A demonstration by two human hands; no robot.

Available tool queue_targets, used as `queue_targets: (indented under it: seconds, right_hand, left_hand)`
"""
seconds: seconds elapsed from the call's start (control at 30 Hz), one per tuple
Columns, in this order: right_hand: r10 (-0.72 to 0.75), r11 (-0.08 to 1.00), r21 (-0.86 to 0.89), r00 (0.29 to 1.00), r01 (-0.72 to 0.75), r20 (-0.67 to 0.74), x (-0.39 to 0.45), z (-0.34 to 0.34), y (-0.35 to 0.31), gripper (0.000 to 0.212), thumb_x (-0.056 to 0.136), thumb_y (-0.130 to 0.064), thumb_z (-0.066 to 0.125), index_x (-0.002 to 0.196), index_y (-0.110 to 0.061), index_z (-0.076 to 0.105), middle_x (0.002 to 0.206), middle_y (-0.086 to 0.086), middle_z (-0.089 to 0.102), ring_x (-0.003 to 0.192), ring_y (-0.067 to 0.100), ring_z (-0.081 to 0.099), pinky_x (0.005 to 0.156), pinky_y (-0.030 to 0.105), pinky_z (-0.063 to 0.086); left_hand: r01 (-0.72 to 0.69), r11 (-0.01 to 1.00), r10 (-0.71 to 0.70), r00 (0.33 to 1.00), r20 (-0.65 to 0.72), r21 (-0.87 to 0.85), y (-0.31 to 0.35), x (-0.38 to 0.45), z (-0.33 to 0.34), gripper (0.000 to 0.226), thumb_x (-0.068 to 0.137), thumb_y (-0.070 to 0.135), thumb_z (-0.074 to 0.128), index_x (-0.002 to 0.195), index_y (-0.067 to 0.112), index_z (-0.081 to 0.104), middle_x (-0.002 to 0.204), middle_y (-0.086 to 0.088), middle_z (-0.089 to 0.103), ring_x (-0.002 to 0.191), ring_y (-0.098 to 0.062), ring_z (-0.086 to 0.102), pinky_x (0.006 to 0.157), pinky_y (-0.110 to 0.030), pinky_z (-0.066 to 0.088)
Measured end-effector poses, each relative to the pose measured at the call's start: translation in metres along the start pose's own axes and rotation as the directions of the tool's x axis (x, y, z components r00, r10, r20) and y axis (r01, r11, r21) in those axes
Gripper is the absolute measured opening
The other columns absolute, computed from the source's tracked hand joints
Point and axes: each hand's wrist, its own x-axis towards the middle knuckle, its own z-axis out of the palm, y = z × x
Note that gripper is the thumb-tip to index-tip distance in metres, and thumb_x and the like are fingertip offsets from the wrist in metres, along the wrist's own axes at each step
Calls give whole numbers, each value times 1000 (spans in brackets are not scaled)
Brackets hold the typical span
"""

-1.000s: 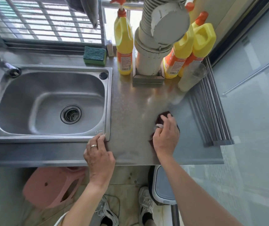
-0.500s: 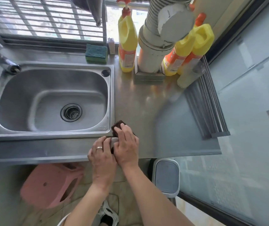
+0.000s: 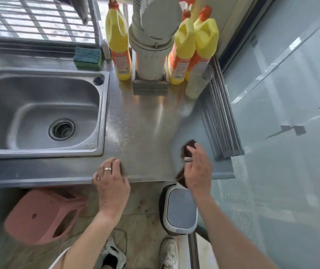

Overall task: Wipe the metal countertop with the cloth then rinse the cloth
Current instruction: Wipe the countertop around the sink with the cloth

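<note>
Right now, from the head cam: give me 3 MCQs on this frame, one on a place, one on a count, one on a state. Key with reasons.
1. Where is the dark cloth?
A. in the sink
B. under the right hand at the countertop's front right
C. on the window sill

2. How many yellow bottles stand at the back?
A. one
B. three
C. five

3. What is the left hand doing?
A. resting flat on the counter's front edge
B. holding the sponge
C. turning the tap

Key:
1 B: the right hand presses the cloth on the countertop.
2 B: one yellow bottle left of the pipe, two right of it.
3 A: the left hand lies empty on the edge.
</note>
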Motion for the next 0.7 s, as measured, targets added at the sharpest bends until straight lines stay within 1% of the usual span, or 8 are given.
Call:
queue_targets:
  seconds: [0.13, 0.23, 0.27, 0.4, 0.5, 0.6, 0.63, 0.7]
  right_hand:
    - [147, 989, -17, 982, -150, -119, 4, -10, 22, 45, 86, 5, 57, 129, -11, 60, 147, 15, 55, 136, 36, 52, 107, 55, 47]
    - [335, 942, 41, 922, -333, -195, 5, 7, -12, 43, 88, 3, 58, 129, -10, 59, 147, 18, 54, 138, 39, 49, 109, 57, 44]
    - [354, 935, 52, 914, -351, -199, 5, 15, -27, 44, 88, 2, 58, 130, -10, 59, 149, 18, 53, 139, 39, 48, 109, 57, 43]
    - [177, 984, 53, 979, -172, -103, -5, 48, -93, 43, 93, -1, 53, 133, -13, 58, 151, 15, 52, 143, 34, 46, 114, 49, 39]
    - [61, 992, 115, 997, -56, -41, -6, 77, -148, 45, 89, -1, 46, 130, -13, 60, 149, 12, 55, 142, 32, 47, 115, 45, 38]
    - [-69, 979, 194, 998, 69, -10, 0, 106, -205, 47, 88, -6, 38, 128, -10, 62, 144, 10, 59, 141, 30, 48, 115, 44, 39]
    - [-92, 968, 233, 996, 92, -12, 3, 116, -224, 46, 89, -7, 38, 127, -9, 63, 141, 11, 61, 139, 31, 50, 114, 44, 40]
    - [-56, 946, 316, 997, 68, -48, 11, 134, -259, 40, 93, -9, 41, 126, -7, 63, 132, 12, 66, 130, 33, 58, 109, 45, 47]
  left_hand:
    - [28, 1000, -28, 1000, -1, 12, 3, 0, 0, 48, 71, 7, 74, 116, 17, 60, 128, -3, 58, 126, -24, 48, 100, -47, 34]
    - [27, 1000, -27, 1000, 1, -3, -3, 4, -4, 45, 71, 8, 73, 112, 21, 62, 124, 0, 61, 122, -22, 51, 98, -45, 34]
    - [21, 1000, -21, 1000, 1, -21, -7, 6, -6, 43, 71, 7, 72, 110, 22, 62, 121, 2, 62, 120, -21, 53, 97, -43, 34]
    - [-16, 994, 13, 1000, -24, -106, -30, 18, -18, 43, 71, 1, 69, 108, 23, 63, 110, 5, 65, 108, -19, 59, 96, -40, 34]
    - [17, 995, -23, 998, -66, -97, -61, 31, -32, 48, 69, 1, 68, 113, 19, 63, 119, 1, 62, 116, -21, 54, 98, -43, 36]
    - [71, 993, -80, 993, -85, -98, -99, 46, -49, 46, 70, 2, 69, 113, 16, 63, 121, -3, 62, 118, -24, 54, 100, -46, 36]
    - [77, 992, -86, 992, -91, -95, -113, 50, -55, 46, 70, 1, 69, 114, 15, 63, 120, -4, 62, 117, -25, 54, 101, -46, 37]
    - [89, 991, -98, 990, -98, -98, -142, 60, -66, 45, 72, 1, 67, 115, 15, 62, 120, -3, 61, 118, -24, 53, 102, -45, 36]
